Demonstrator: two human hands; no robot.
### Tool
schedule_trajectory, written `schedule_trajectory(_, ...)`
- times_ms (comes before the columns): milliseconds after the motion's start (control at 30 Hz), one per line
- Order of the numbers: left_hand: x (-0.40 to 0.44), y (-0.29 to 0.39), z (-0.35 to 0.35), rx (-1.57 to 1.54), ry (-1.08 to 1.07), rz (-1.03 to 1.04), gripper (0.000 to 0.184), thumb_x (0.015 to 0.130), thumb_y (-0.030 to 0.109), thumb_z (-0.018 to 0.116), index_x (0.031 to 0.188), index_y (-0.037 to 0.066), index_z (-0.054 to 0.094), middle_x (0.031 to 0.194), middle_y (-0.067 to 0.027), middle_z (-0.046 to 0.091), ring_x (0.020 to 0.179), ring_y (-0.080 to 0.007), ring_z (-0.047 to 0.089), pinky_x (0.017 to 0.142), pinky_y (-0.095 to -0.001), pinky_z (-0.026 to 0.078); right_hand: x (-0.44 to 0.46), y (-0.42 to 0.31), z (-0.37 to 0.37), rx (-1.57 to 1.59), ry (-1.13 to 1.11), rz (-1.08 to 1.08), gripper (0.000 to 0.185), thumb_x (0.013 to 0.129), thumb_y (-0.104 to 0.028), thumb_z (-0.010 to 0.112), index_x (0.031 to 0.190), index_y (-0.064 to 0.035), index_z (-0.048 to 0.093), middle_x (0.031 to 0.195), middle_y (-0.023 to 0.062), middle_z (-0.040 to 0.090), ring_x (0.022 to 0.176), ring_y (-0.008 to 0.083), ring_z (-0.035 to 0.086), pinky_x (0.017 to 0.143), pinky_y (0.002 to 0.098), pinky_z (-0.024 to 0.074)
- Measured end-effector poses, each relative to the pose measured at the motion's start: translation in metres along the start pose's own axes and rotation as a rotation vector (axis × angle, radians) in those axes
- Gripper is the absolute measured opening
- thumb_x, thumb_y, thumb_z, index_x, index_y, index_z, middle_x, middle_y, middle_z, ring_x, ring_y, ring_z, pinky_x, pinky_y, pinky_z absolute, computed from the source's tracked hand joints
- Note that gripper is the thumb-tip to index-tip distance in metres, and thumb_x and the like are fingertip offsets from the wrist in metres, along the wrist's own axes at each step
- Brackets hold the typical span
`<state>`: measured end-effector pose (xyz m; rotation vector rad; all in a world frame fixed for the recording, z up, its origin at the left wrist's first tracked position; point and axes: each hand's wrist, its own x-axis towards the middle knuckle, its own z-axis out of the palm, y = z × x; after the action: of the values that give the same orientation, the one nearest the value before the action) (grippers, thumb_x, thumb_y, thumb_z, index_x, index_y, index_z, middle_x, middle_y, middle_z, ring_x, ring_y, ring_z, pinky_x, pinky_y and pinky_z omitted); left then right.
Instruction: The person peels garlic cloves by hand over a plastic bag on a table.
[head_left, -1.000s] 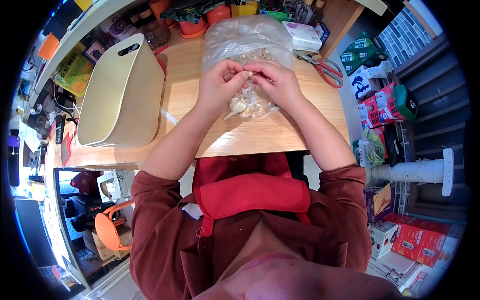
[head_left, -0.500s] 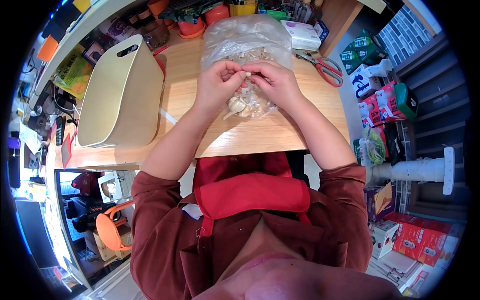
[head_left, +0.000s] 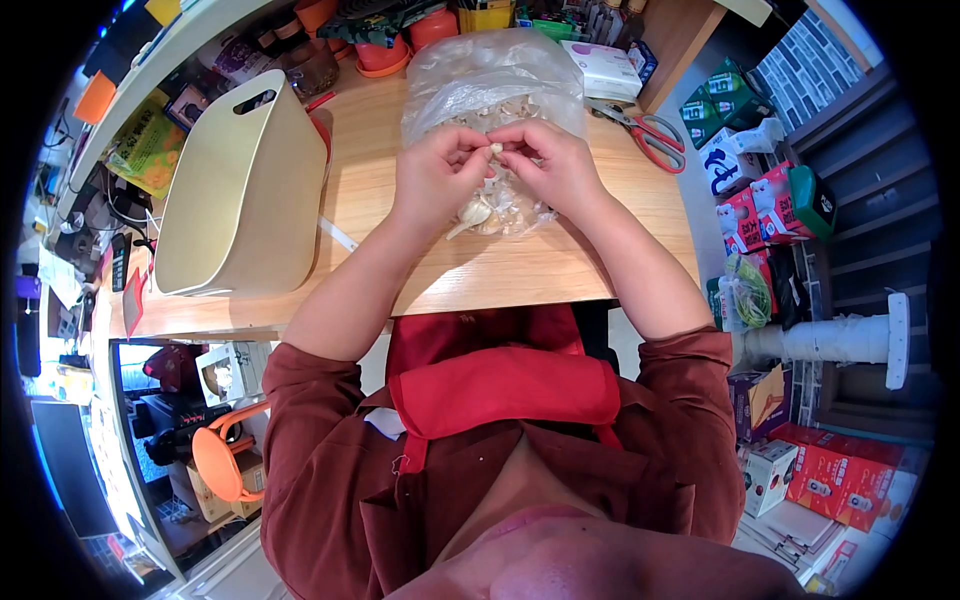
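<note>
A small pale garlic clove (head_left: 496, 149) is pinched between the fingertips of both hands, over the plastic bag. My left hand (head_left: 441, 172) is closed, its thumb and forefinger on the clove's left side. My right hand (head_left: 549, 162) grips it from the other side, fingertips nearly meeting the left ones. Below them a garlic bulb (head_left: 474, 213) with its stem lies at the near edge of the clear plastic bag (head_left: 490, 68). Loose papery garlic skins (head_left: 518, 212) are scattered on the bag, partly hidden by my hands.
A tall cream bin (head_left: 240, 190) stands on the wooden table (head_left: 480, 280) to the left. Red-handled scissors (head_left: 655, 142) lie at the right, near a white packet (head_left: 603, 70). Orange pots (head_left: 383, 55) line the back. Boxes and a white pipe (head_left: 835, 338) are beyond the table's right edge.
My fingers have shifted slightly around the clove, and my left hand has moved a little to the right. The bin, scissors and bag stay where they were.
</note>
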<state>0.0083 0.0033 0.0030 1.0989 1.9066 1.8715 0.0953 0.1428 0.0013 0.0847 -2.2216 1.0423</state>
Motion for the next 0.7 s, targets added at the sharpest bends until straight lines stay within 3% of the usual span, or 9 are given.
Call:
schedule_trajectory(267,0.0004,-0.0111,0.0005,0.198,0.052,0.184,0.008,0.075,0.004,0.062,0.083,0.001,0.061,0.071,-0.0073,0.062,0.061,-0.0106,0.060,0.054,-0.0238,0.048,0.0002,0.0013,-0.0013,-0.038,-0.026,-0.009,0.019,0.073,-0.006,0.065,0.092,-0.0077,0.061,0.082,0.0072,0.060,0.071,0.0201,0.060,0.061,0.0284,0.0483)
schedule_trajectory(367,0.0009,-0.0080,-0.0033,0.377,-0.003,0.244,0.007,0.080,0.000,0.059,0.086,-0.001,0.057,0.074,-0.0053,0.061,0.066,-0.0089,0.061,0.058,-0.0207,0.049,0.0000,0.0014,-0.0013,-0.032,-0.051,0.014,0.019,0.073,-0.006,0.065,0.092,-0.0079,0.061,0.081,0.0074,0.060,0.071,0.0195,0.060,0.062,0.0282,0.0486)
schedule_trajectory(567,0.0004,-0.0059,-0.0025,0.347,0.025,0.193,0.005,0.080,-0.001,0.056,0.084,-0.001,0.055,0.073,-0.0045,0.059,0.065,-0.0088,0.060,0.057,-0.0209,0.049,0.0000,0.0017,0.0000,0.099,-0.061,0.171,0.019,0.075,-0.006,0.065,0.094,-0.0068,0.061,0.081,0.0059,0.062,0.072,0.0137,0.061,0.064,0.0248,0.0490)
schedule_trajectory(700,0.0024,-0.0095,-0.0035,0.308,0.024,0.151,0.005,0.081,-0.001,0.054,0.085,-0.001,0.052,0.073,-0.0043,0.058,0.065,-0.0089,0.060,0.056,-0.0210,0.048,0.0014,0.0002,-0.0027,0.151,-0.108,0.240,0.018,0.080,0.000,0.061,0.098,-0.0007,0.059,0.089,0.0044,0.063,0.076,0.0079,0.061,0.066,0.0203,0.0491)
